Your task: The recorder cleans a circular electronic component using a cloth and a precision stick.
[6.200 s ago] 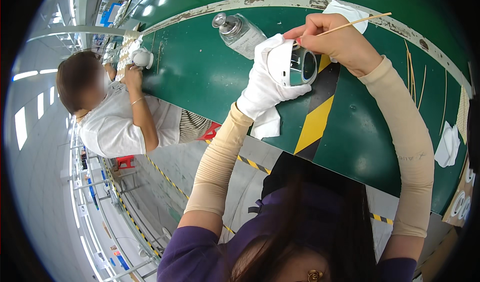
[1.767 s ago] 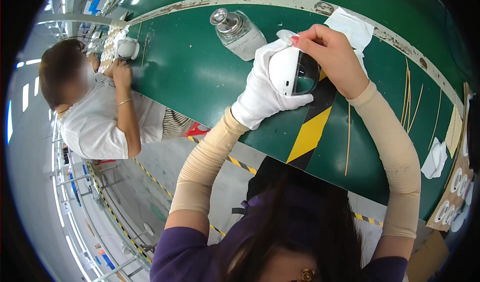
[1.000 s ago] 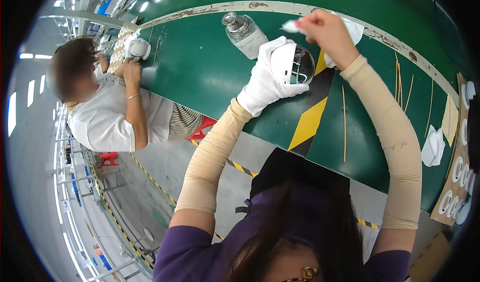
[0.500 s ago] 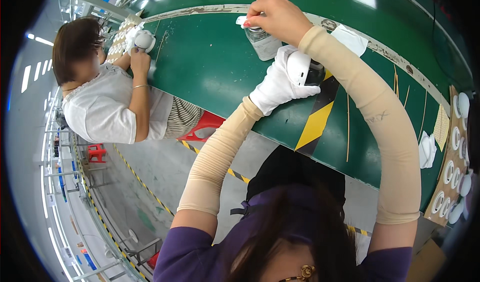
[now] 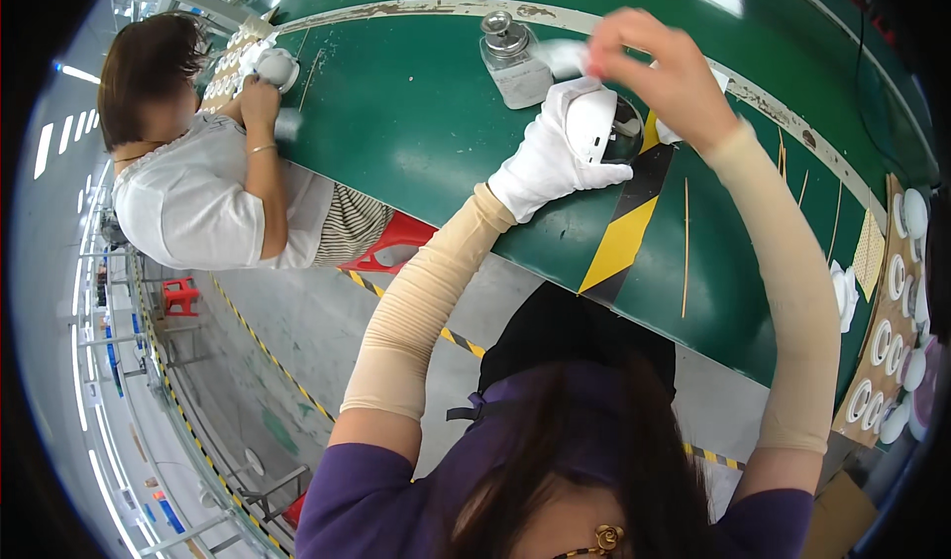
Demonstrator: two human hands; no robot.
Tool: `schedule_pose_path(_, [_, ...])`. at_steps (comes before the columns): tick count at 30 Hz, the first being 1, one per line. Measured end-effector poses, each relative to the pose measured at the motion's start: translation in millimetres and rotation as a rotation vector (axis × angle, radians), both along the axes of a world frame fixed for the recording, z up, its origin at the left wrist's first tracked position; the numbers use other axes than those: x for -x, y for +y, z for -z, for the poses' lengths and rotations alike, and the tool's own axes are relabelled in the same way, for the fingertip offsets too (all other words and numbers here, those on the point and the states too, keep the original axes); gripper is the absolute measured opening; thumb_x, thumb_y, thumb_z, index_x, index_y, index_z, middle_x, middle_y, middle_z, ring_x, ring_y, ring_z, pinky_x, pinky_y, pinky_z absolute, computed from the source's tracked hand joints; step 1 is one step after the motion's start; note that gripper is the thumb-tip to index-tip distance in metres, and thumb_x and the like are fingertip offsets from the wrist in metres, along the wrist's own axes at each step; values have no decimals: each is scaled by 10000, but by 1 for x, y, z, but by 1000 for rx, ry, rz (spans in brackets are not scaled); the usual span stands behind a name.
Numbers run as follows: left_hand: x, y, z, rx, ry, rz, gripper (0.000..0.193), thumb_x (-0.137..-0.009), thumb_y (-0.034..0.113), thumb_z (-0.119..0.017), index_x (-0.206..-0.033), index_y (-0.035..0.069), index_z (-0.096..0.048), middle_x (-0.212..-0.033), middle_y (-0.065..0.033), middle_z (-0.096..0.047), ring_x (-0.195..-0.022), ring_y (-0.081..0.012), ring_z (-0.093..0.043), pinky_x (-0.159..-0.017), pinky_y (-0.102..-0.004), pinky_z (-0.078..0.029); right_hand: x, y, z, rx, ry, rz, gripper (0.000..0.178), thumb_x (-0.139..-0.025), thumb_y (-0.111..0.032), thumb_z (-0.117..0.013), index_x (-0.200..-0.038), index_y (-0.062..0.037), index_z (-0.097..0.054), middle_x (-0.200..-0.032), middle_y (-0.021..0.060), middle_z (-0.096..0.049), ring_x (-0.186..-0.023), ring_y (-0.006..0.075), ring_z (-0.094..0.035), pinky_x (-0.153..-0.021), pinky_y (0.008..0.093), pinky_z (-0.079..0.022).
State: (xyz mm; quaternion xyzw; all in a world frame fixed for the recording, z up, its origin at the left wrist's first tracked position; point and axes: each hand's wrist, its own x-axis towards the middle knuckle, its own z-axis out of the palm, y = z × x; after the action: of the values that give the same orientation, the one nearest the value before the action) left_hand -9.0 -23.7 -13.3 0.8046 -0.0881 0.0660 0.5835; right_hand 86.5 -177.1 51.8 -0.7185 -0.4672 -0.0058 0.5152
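Observation:
My left hand (image 5: pixel 540 163), in a white glove, is closed around a rounded white device (image 5: pixel 590 123) with a glossy black front, probably a camera, just above the table. My bare right hand (image 5: pixel 662 63) is raised beyond it, fingers pinched on a small white cloth (image 5: pixel 563 56) that is smeared by motion. Left of the cloth, a clear square bottle (image 5: pixel 517 78) with a metal pump top stands on the green table (image 5: pixel 416 128).
A co-worker (image 5: pixel 203 182) at the left handles a similar white device (image 5: pixel 276 67). Yellow-black tape (image 5: pixel 621 242) crosses the table, with a thin stick (image 5: pixel 686 252) right of it. A board (image 5: pixel 872 361) of white rings stands at the far right.
My right hand has left the bottle top and moved right with the cloth, toward the device. The bottle's metal top now shows. My left hand keeps its hold on the device.

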Motion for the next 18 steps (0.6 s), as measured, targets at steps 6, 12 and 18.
schedule_pose_path(6, [-2, 0, 13, -22, -115, 7, 943, -603, 225, -866, -1330, 49, -291, -1245, -110, -487, -1131, -195, -502, -967, -340, -425, 46, -20, 32, 43, 284, -10, 78, -786, -52, -672, -818, -22, -607, -1307, 112, -514, -1030, 165, -558, -896, 268, -431])
schedule_pose_path(12, [-2, -3, 11, -36, -164, 34, 925, -614, 180, -864, -1318, 76, -273, -1259, -94, -480, -1151, -186, -488, -983, -334, -409, 32, -19, 43, -130, 629, 128, 128, -856, -110, -637, -831, 1, -579, -1162, 146, -612, -1044, 187, -567, -907, 279, -423])
schedule_pose_path(18, [-6, -1, 9, -602, -406, -15, 813, -639, 297, -817, -1308, 78, -412, -1310, -87, -442, -1227, -267, -370, -1031, -360, -322, 44, -17, 40, -55, 206, 83, 138, -840, -152, -679, -834, -35, -607, -1160, 138, -571, -1139, 253, -502, -954, 313, -368])
